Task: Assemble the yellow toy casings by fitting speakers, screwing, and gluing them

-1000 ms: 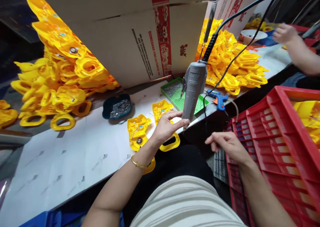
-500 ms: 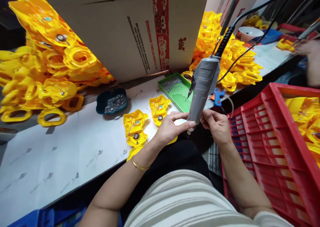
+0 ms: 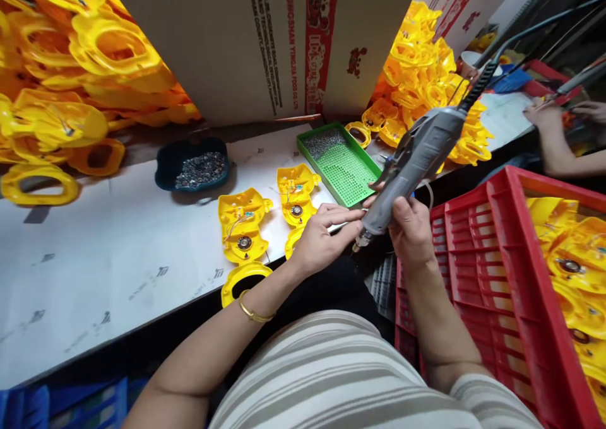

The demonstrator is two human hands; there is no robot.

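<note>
My right hand (image 3: 411, 227) is wrapped round the lower body of a grey electric screwdriver (image 3: 416, 158) that hangs from a black cable and tilts to the upper right. My left hand (image 3: 324, 238) pinches at the screwdriver's tip (image 3: 358, 245); what it holds there is too small to make out. Two yellow plastic shells (image 3: 242, 230) (image 3: 294, 195) with wiring and round speakers lie open on the white table just left of my hands. A green tray (image 3: 341, 164) of small screws sits behind them.
A dark bowl of screws (image 3: 193, 167) sits on the table. Piles of yellow shells (image 3: 61, 88) (image 3: 426, 69) flank a cardboard box (image 3: 284, 38). A red crate (image 3: 502, 271) with more yellow parts stands at my right. Another person's hands (image 3: 549, 126) work at the far right.
My right hand rose from near the crate and took hold of the screwdriver. The tool tilted over to the right while my left hand stayed at its tip.
</note>
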